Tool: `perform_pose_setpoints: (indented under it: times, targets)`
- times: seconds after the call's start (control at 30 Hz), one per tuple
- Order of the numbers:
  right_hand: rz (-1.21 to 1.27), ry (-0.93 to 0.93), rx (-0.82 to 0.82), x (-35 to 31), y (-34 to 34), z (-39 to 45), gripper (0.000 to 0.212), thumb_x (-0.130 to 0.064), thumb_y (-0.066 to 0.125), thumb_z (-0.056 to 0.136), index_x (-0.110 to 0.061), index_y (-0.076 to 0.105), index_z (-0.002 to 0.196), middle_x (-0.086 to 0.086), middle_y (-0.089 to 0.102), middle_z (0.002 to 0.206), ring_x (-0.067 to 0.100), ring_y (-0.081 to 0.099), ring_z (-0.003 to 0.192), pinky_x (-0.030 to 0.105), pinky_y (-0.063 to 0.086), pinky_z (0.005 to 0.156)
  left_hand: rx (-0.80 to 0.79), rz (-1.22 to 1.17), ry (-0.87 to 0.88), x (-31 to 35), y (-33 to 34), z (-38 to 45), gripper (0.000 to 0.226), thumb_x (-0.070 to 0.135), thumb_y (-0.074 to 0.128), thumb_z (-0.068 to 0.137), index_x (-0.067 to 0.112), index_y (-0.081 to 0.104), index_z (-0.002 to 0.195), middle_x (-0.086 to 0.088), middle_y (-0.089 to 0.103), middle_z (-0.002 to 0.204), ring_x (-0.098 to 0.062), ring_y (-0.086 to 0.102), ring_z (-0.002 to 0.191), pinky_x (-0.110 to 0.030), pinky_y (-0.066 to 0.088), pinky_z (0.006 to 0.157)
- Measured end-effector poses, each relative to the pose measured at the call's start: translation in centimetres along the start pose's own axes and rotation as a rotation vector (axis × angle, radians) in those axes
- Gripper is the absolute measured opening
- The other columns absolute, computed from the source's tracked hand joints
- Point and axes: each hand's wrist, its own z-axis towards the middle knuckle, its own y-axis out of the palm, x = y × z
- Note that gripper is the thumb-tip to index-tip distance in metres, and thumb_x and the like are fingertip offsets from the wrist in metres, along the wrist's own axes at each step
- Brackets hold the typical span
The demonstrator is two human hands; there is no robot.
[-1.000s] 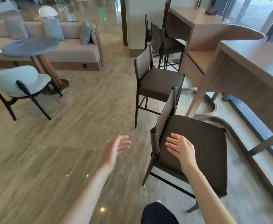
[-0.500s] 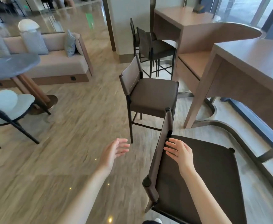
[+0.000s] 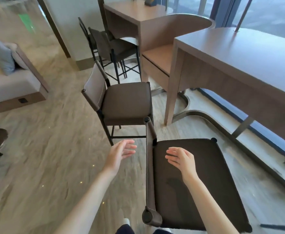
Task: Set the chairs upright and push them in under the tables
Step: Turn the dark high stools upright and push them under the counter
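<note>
2 dark bar chairs are seen standing upright on the wood-patterned floor (image 3: 42,149), both out from under the desk (image 3: 239,65). The nearest bar chair (image 3: 194,183) is placed directly below the camera, its backrest on the left and its seat facing the desk on the right. The second bar chair (image 3: 126,100) is set just beyond it, near the desk's leg, with its seat likewise turned toward the desk.

The left hand (image 3: 119,153) is held in the air on the outer side of the nearest chair's backrest, near it but apart; its fingers (image 3: 130,146) are spread and relaxed, and nothing is gripped. The right hand (image 3: 180,157) is held above the seat on the inner side of the backrest, with its fingers (image 3: 171,152) straight and pointed toward the backrest; nothing is held, and contact with the seat cannot be told.

Farther back, 2 more bar chairs (image 3: 111,48) are tucked beside a second desk (image 3: 138,14). A beige sofa (image 3: 8,80) with a cushion (image 3: 5,59) is seen at the left edge, and windows are seen behind the desks.
</note>
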Motion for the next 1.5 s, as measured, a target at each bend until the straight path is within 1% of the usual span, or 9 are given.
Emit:
perform_pose_setpoints:
  times: [0.13,0.4,0.6,0.73,0.87,0.97,1.1,1.2,1.5]
  targets:
    - [0.03,-0.022,0.133,0.2,-0.8,-0.5,0.024,-0.008,0.049,0.096,-0.003,0.072,0.098,0.013,0.075,0.093,0.026,0.073,0.083,0.034,0.059,0.078,-0.159,0.043,0.006,0.7,1.6,2.6,0.034,0.017,0.036,0.104,0.007,0.068,0.101,-0.015,0.073,0.096,-0.025,0.068,0.085,-0.029,0.055,0.078]
    - [0.094,-0.085,0.5,1.6,-1.2,-4.7,0.024,-0.009,0.049,0.096,-0.005,0.072,0.094,0.013,0.074,0.09,0.027,0.072,0.082,0.036,0.059,0.079,-0.71,0.265,0.076,2.3,6.4,5.3,0.027,0.011,0.041,0.102,0.014,0.067,0.099,-0.01,0.071,0.097,-0.021,0.066,0.086,-0.029,0.051,0.081]
    - [0.005,-0.109,0.668,4.3,2.2,-8.6,0.025,-0.011,0.048,0.097,-0.011,0.072,0.089,0.009,0.074,0.088,0.023,0.072,0.081,0.036,0.059,0.078,-1.138,0.534,0.24,0.7,6.3,3.7,0.02,0.019,0.051,0.096,0.021,0.071,0.093,0.001,0.072,0.093,-0.009,0.065,0.086,-0.018,0.05,0.081]
    - [-0.197,-0.082,0.696,7.2,5.4,-11.3,0.018,-0.024,0.052,0.096,-0.021,0.07,0.092,-0.005,0.071,0.087,0.012,0.068,0.081,0.031,0.056,0.077,-1.435,0.921,0.62,-1.1,5.2,3.6,0.03,0.03,0.056,0.083,0.027,0.069,0.11,0.012,0.068,0.107,-0.004,0.06,0.102,-0.025,0.047,0.095]
    - [-0.563,0.069,0.541,9.3,8.8,-13.2,0.032,-0.045,0.05,0.088,-0.034,0.059,0.116,-0.013,0.063,0.102,0.004,0.059,0.091,0.019,0.047,0.072,-1.646,1.236,1.012,-2.3,4.2,3.5,0.045,0.032,0.054,0.073,0.026,0.062,0.116,0.005,0.062,0.101,-0.015,0.055,0.099,-0.028,0.046,0.087]
    - [-0.818,0.196,0.495,9.7,10.4,-13.5,0.044,-0.055,0.043,0.082,-0.029,0.061,0.113,-0.005,0.062,0.102,0.015,0.058,0.093,0.032,0.052,0.077,-1.661,1.417,1.239,-3.0,4.2,3.4,0.035,0.028,0.056,0.074,0.023,0.062,0.108,0.0,0.063,0.095,-0.023,0.058,0.093,-0.029,0.041,0.078]
    - [-1.213,0.414,0.49,9.0,11.6,-12.7,0.026,-0.027,0.052,0.09,-0.013,0.063,0.109,0.008,0.064,0.11,0.031,0.06,0.102,0.033,0.045,0.076,-1.503,1.661,1.314,-3.8,5.1,2.8,0.02,0.026,0.051,0.088,0.018,0.063,0.102,-0.002,0.066,0.103,-0.026,0.061,0.098,-0.033,0.044,0.077]
    - [-1.249,0.458,0.48,8.6,11.7,-12.3,0.022,-0.015,0.052,0.089,-0.011,0.065,0.106,0.009,0.067,0.108,0.031,0.064,0.1,0.032,0.045,0.072,-1.469,1.722,1.392,-4.6,5.8,2.8,0.025,0.038,0.048,0.094,0.019,0.064,0.1,-0.003,0.067,0.101,-0.028,0.063,0.094,-0.03,0.038,0.069]
    - [-1.318,0.353,0.391,8.8,10.3,-13.4,0.02,-0.015,0.05,0.093,-0.006,0.067,0.101,0.014,0.067,0.098,0.034,0.065,0.087,0.035,0.049,0.071,-1.526,1.587,1.588,-5.5,6.8,3.8,0.036,0.049,0.043,0.097,0.02,0.065,0.099,-0.002,0.068,0.101,-0.029,0.063,0.094,-0.031,0.029,0.068]
